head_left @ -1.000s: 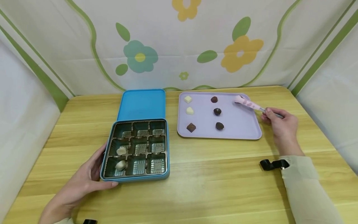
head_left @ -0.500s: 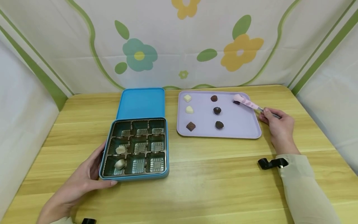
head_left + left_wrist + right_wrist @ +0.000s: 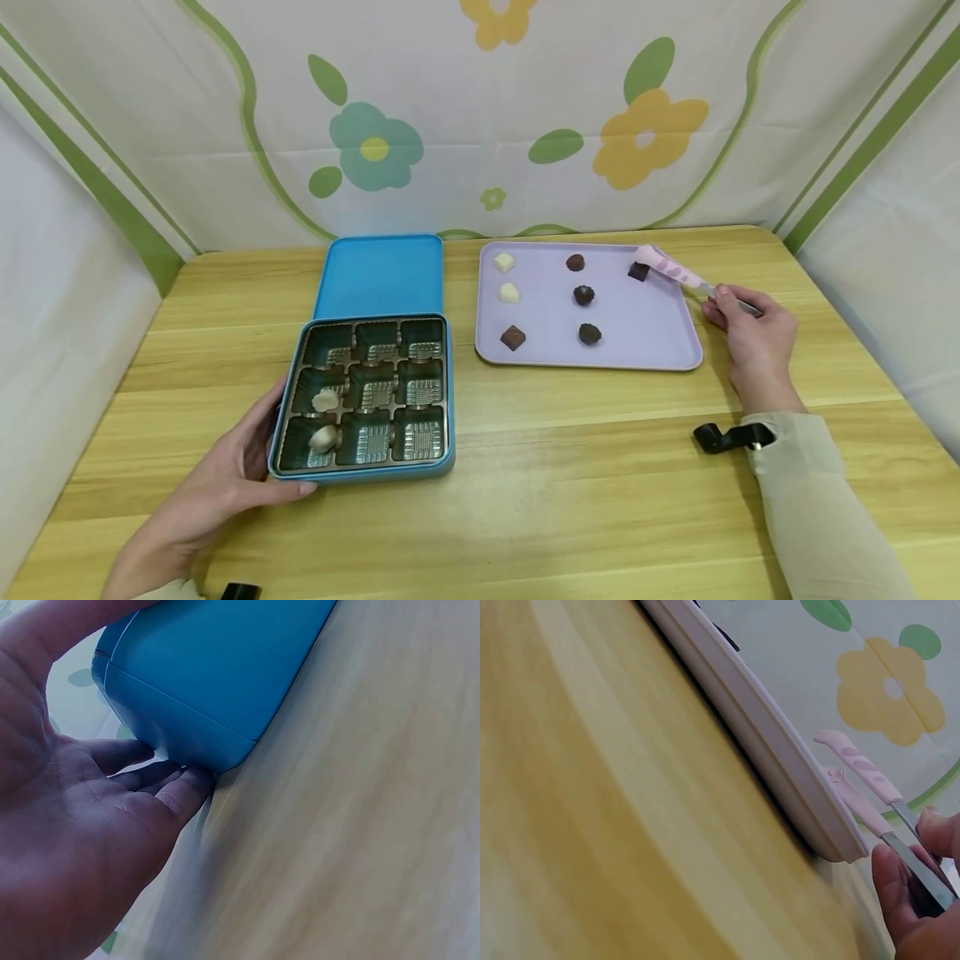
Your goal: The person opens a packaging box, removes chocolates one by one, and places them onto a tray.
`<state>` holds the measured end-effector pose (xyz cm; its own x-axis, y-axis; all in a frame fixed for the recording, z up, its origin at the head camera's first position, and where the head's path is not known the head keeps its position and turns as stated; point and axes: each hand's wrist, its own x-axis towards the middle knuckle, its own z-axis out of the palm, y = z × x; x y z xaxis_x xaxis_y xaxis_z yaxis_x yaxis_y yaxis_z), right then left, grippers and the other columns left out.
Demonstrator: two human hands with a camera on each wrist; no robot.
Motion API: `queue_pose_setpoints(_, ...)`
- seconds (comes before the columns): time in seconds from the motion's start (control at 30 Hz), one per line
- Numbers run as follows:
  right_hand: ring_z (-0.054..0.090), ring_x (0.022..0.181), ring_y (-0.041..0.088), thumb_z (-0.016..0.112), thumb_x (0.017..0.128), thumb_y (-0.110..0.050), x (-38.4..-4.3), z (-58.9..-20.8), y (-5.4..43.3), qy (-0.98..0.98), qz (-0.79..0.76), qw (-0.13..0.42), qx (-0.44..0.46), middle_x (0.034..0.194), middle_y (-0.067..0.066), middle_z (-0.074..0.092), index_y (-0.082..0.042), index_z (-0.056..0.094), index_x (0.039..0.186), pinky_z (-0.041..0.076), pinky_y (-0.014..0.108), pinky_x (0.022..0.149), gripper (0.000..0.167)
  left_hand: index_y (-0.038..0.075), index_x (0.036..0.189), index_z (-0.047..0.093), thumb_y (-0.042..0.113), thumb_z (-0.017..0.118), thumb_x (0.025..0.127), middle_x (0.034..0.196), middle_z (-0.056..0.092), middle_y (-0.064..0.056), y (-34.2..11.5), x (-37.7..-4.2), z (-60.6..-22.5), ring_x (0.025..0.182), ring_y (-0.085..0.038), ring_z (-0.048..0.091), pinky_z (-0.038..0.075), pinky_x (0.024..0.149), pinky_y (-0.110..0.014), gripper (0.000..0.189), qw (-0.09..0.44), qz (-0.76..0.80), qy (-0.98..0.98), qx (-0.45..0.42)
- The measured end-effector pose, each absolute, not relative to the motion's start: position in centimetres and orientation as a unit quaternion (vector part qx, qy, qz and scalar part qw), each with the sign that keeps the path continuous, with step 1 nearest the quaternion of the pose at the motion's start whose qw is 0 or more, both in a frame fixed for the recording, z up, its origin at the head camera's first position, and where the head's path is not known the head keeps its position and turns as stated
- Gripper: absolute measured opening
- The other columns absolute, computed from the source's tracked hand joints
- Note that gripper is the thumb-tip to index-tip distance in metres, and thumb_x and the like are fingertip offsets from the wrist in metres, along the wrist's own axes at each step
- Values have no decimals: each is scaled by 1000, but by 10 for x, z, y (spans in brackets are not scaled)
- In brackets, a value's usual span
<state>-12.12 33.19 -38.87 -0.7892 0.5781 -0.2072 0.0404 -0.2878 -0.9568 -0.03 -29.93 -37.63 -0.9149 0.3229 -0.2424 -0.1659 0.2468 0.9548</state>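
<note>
My right hand (image 3: pixel 761 337) holds metal tongs with pink paw-shaped tips (image 3: pixel 671 268) by the handles. In the right wrist view the two tong arms (image 3: pixel 862 769) stand apart. The tips hover at the right end of a lilac tray (image 3: pixel 622 354), close to a dark square chocolate (image 3: pixel 638 272). At the left, my left hand (image 3: pixel 217 479) grips the near left corner of a blue tin box (image 3: pixel 450 408), thumb along its front and fingers on its side. Inside, a divided insert holds a white flower-shaped chocolate (image 3: pixel 326 401) and a pale rounded chocolate (image 3: pixel 323 439) in its left column.
Two white chocolates (image 3: pixel 509 292), a brown diamond-shaped chocolate (image 3: pixel 513 337) and a column of dark ridged chocolates (image 3: pixel 583 295) lie on the tray. The blue lid (image 3: pixel 381 277) lies behind the tin. A flower-printed cloth (image 3: pixel 465 108) stands behind the wooden table (image 3: pixel 540 500).
The tong tips have shifted slightly right and away from me, uncovering more of the dark square chocolate. My left hand and the tin stay in place.
</note>
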Motion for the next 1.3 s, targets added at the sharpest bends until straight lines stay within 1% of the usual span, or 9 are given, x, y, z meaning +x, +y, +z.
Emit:
queue_pose_setpoints(0.1,78,72,11,82,93,-11,-120,-388,333,-569,755,196,-262,88,-1,79,-7,78,103,64,20,75,11,34,175,8,-4,89,80,183,2,-13,-299,0,-376,166,-24,17,38,109,-5,130,201,609,766,48)
queue_pose_setpoints(0.17,78,73,11,84,92,-10,-119,-387,335,-573,752,205,-253,91,0,78,-5,79,105,64,20,77,15,34,175,8,-4,89,80,183,2,-13,-299,0,-376,166,-28,16,37,109,-4,130,202,608,767,45)
queue_pose_setpoints(0.37,77,75,9,86,89,-5,-114,-384,339,-603,736,198,-235,94,-1,77,-3,80,109,64,19,78,20,33,175,9,-4,89,80,183,3,-13,-299,0,-376,162,-12,24,38,109,-4,130,198,609,767,50)
queue_pose_setpoints(0.43,77,76,8,85,90,-4,-113,-384,340,-615,728,192,-234,95,-2,77,-3,80,110,63,18,77,20,33,175,9,-4,89,80,183,3,-13,-299,0,-375,162,-10,24,37,109,-4,130,197,607,768,52)
queue_pose_setpoints(0.57,76,77,6,82,93,-5,-112,-384,340,-634,712,183,-239,95,-5,76,-6,80,111,63,16,77,19,34,175,8,-3,89,80,183,3,-13,-299,-1,-375,165,-22,19,36,109,-3,130,198,601,773,47)
queue_pose_setpoints(0.8,76,80,5,81,95,-9,-115,-384,337,-639,703,179,-257,99,-6,74,-10,79,111,62,15,79,16,35,175,8,-2,89,81,183,4,-12,-298,0,-375,165,-22,19,37,109,-3,129,200,601,772,45)
queue_pose_setpoints(0.97,77,78,8,84,92,-10,-116,-378,335,-604,726,206,-256,99,-2,75,-7,80,110,63,16,79,18,36,174,8,-1,89,81,183,4,-12,-298,1,-374,166,-33,15,37,108,-3,129,201,600,773,40)
queue_pose_setpoints(1.13,78,77,10,86,90,-9,-113,-364,315,-600,737,223,-215,97,1,77,-4,80,110,63,18,79,22,35,174,8,-1,89,81,183,4,-12,-298,1,-373,166,-33,14,36,108,-3,129,200,599,774,42)
queue_pose_setpoints(1.3,79,77,10,82,94,-6,-109,-346,265,-639,733,197,-126,96,1,79,0,79,114,63,19,81,21,33,175,8,-2,89,81,183,3,-13,-299,-1,-374,166,-35,12,36,109,-3,129,197,605,770,49)
